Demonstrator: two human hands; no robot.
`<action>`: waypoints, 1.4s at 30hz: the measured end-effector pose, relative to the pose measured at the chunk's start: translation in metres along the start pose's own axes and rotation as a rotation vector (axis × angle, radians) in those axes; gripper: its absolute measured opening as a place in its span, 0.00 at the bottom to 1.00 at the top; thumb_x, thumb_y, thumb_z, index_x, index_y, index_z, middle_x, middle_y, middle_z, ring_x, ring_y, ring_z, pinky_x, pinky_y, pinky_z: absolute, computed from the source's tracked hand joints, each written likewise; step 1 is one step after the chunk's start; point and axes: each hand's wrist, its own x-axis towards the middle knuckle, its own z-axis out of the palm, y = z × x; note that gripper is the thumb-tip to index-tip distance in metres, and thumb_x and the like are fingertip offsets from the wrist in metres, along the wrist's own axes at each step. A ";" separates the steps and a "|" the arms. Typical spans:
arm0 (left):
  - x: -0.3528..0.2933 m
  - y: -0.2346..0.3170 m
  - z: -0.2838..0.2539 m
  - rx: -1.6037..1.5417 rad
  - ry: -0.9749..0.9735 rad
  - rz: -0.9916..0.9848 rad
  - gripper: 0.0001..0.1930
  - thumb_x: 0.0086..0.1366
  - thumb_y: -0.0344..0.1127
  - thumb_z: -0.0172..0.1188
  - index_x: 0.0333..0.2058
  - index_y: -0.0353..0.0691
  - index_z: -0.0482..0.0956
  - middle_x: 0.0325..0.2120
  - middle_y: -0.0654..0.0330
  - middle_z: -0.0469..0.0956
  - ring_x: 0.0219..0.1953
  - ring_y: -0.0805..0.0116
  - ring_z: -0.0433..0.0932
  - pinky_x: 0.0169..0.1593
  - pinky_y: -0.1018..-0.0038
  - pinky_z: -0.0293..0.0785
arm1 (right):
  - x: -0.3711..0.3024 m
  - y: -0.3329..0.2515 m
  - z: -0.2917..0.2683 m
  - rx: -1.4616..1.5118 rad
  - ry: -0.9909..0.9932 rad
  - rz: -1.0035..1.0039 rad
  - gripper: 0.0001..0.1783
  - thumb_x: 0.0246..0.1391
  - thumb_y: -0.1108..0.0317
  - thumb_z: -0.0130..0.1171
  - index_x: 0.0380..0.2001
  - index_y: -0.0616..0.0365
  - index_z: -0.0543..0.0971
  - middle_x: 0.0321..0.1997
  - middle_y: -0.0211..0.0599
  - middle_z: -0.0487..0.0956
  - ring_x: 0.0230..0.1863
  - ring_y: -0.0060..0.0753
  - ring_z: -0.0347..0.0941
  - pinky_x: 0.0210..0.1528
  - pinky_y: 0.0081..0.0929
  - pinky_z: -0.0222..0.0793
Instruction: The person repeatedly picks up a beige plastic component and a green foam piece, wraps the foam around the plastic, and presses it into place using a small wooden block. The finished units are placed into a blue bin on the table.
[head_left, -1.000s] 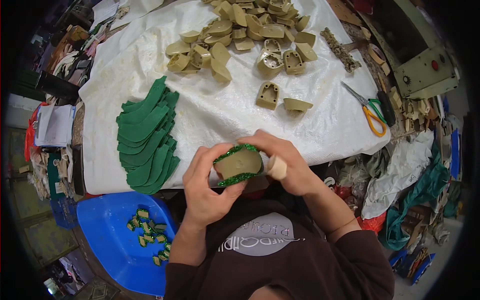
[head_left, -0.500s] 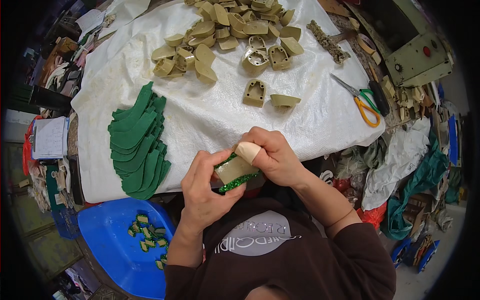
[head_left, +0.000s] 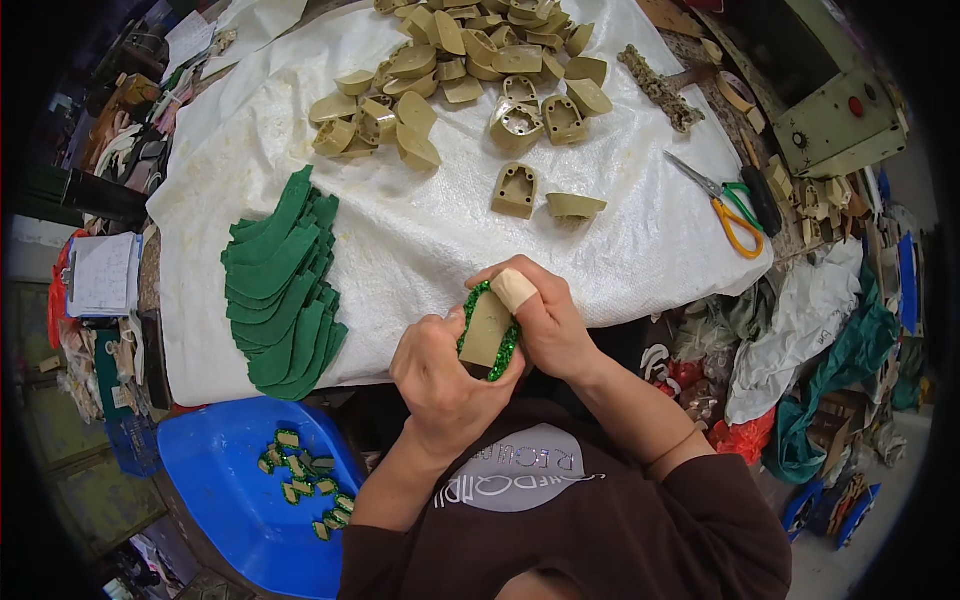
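The left hand (head_left: 440, 372) and right hand (head_left: 545, 318) hold a green-edged tan heel (head_left: 488, 332); from it, green cloth (head_left: 285, 300) lies at nine o'clock, loose heels (head_left: 518, 60) at twelve, scissors (head_left: 717, 189) at two.

Far side of the sheet (head_left: 400, 240), there's the heap of heel blocks (head_left: 519, 60); fabric pieces (head_left: 275, 295) overlap at left, scissors (head_left: 716, 190) lie right. Up front, left hand (head_left: 445, 370) and right hand (head_left: 545, 318) flank one block (head_left: 488, 328), the tub (head_left: 225, 500) to their left.
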 end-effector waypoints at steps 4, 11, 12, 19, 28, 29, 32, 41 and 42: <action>-0.001 -0.005 0.000 -0.047 0.017 -0.032 0.26 0.38 0.31 0.73 0.35 0.33 0.68 0.25 0.52 0.72 0.24 0.55 0.76 0.29 0.68 0.74 | 0.000 0.009 0.004 0.599 -0.066 0.113 0.24 0.63 0.54 0.47 0.52 0.63 0.70 0.47 0.38 0.74 0.48 0.28 0.71 0.52 0.31 0.68; -0.005 -0.003 0.004 0.035 0.089 -0.030 0.26 0.37 0.32 0.74 0.33 0.33 0.68 0.25 0.51 0.73 0.25 0.53 0.76 0.30 0.67 0.74 | -0.004 -0.009 0.015 -0.077 0.046 -0.112 0.19 0.64 0.64 0.43 0.53 0.62 0.71 0.48 0.35 0.72 0.49 0.22 0.67 0.53 0.22 0.63; -0.005 -0.006 0.004 0.046 0.088 -0.026 0.26 0.37 0.32 0.75 0.33 0.33 0.68 0.25 0.51 0.73 0.25 0.53 0.76 0.29 0.67 0.74 | -0.004 -0.009 0.018 -0.065 0.059 -0.110 0.19 0.64 0.65 0.43 0.53 0.62 0.70 0.47 0.36 0.73 0.49 0.23 0.68 0.52 0.23 0.64; -0.005 -0.012 -0.008 -0.009 0.088 -0.016 0.27 0.36 0.32 0.75 0.33 0.33 0.68 0.26 0.50 0.72 0.26 0.52 0.75 0.30 0.65 0.73 | -0.008 -0.009 0.024 -0.080 0.031 -0.132 0.21 0.56 0.72 0.49 0.54 0.62 0.68 0.43 0.38 0.75 0.45 0.27 0.71 0.50 0.26 0.66; -0.046 -0.058 -0.061 -0.074 0.130 -0.105 0.29 0.41 0.29 0.72 0.42 0.34 0.67 0.34 0.52 0.73 0.33 0.63 0.76 0.38 0.74 0.74 | 0.027 -0.023 0.037 -0.434 -0.262 -0.360 0.22 0.52 0.68 0.56 0.52 0.57 0.72 0.44 0.43 0.70 0.46 0.44 0.66 0.50 0.32 0.62; -0.067 -0.075 -0.071 -0.094 0.163 -0.137 0.30 0.42 0.27 0.70 0.45 0.33 0.64 0.38 0.51 0.71 0.39 0.63 0.74 0.43 0.72 0.72 | 0.036 -0.025 0.038 -0.473 -0.246 -0.392 0.22 0.51 0.70 0.56 0.52 0.57 0.72 0.45 0.43 0.70 0.46 0.44 0.66 0.50 0.33 0.62; -0.114 -0.109 -0.097 0.056 0.406 -0.447 0.28 0.44 0.29 0.67 0.45 0.32 0.68 0.37 0.51 0.72 0.39 0.58 0.72 0.46 0.66 0.69 | 0.063 -0.029 0.048 -0.647 -0.182 -0.492 0.20 0.48 0.75 0.56 0.47 0.57 0.74 0.46 0.41 0.70 0.47 0.44 0.63 0.51 0.33 0.61; -0.137 -0.140 -0.135 0.470 0.409 -0.686 0.18 0.53 0.26 0.60 0.44 0.33 0.75 0.43 0.51 0.69 0.47 0.56 0.68 0.51 0.66 0.64 | 0.122 -0.010 0.091 -0.891 -0.065 -0.615 0.14 0.49 0.71 0.59 0.42 0.52 0.79 0.45 0.36 0.70 0.50 0.41 0.60 0.52 0.41 0.53; -0.115 -0.136 -0.137 0.388 0.441 -0.658 0.17 0.53 0.25 0.59 0.44 0.33 0.75 0.43 0.50 0.70 0.47 0.55 0.68 0.52 0.66 0.65 | 0.128 -0.009 0.099 -0.938 -0.043 -0.638 0.13 0.49 0.70 0.59 0.41 0.51 0.79 0.45 0.36 0.70 0.51 0.41 0.60 0.52 0.42 0.52</action>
